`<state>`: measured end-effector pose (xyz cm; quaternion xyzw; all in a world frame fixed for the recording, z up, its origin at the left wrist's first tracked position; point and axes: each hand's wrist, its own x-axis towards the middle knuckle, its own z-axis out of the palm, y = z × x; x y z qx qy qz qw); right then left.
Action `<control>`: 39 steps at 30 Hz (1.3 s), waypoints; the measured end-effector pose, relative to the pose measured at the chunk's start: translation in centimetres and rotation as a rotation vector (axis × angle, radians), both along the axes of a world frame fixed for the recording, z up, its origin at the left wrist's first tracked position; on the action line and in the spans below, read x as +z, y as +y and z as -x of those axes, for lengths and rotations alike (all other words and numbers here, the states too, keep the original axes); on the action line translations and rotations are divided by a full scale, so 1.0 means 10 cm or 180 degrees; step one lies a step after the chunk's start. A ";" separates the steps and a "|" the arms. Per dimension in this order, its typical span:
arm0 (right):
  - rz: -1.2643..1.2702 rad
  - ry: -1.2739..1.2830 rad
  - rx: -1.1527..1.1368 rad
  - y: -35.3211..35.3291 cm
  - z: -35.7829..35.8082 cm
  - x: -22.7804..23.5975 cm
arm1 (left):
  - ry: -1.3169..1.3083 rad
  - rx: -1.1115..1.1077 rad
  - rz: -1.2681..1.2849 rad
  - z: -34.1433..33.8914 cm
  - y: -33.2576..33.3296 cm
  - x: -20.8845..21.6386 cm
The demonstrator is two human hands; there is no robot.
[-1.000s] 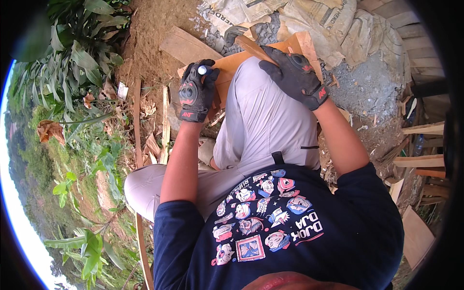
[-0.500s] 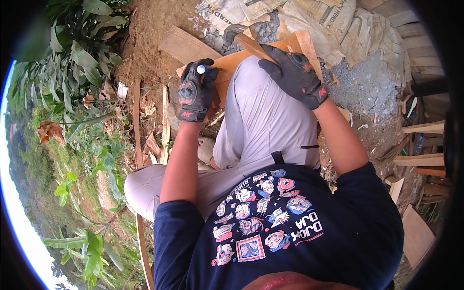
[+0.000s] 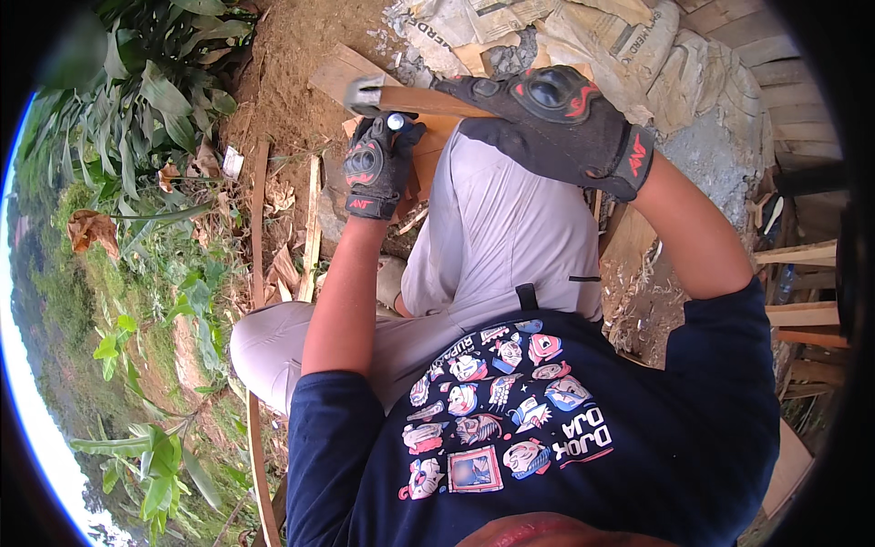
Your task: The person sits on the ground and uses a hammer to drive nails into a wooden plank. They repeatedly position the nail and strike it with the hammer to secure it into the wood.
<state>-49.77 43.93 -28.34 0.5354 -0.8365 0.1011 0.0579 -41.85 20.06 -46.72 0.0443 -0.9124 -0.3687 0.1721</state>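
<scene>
My right hand [image 3: 561,123], in a black glove with red marks, is closed round the wooden handle of a hammer [image 3: 424,100]. Its grey metal head points left, just beyond my left hand [image 3: 372,169]; whether it touches anything I cannot tell. My left hand, gloved alike, is closed round a small upright tool with a round white-and-blue end [image 3: 395,121]. The rest of that tool is hidden by the fingers. Under both hands a brown wooden board [image 3: 426,169] lies by my bent knee, mostly covered by the gloves and my leg.
Another plank [image 3: 342,73] lies on the soil beyond my left hand. Torn sacks [image 3: 629,55] and grey rubble spread at the far right. Thin wood strips [image 3: 312,228] and leafy plants [image 3: 164,100] are on the left. Timber pieces [image 3: 802,314] stick out at the right edge.
My right hand has lifted off the board, bringing the hammer up and its head round to the left, over by my left hand. My left hand has barely moved and keeps its grip.
</scene>
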 end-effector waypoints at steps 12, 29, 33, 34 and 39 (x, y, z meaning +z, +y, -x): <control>-0.0133 0.0335 0.0184 -0.02 0.07 -0.23 | -0.0108 0.0120 0.0149 -0.03 0.06 0.08; 0.0449 0.0228 -0.0040 -0.01 -0.11 -0.04 | 0.0142 0.0119 0.0117 -0.06 0.06 0.05; 0.0418 0.0054 0.0114 -0.05 -0.13 -0.06 | -0.0171 0.0297 0.0060 -0.07 0.05 0.01; 0.0291 0.0083 0.0058 -0.05 -0.12 -0.07 | -0.0235 0.0321 -0.0010 -0.07 0.05 0.02; 0.0174 -0.0009 -0.0192 0.06 -0.07 -0.26 | -0.0132 0.0198 -0.0401 -0.06 0.04 0.01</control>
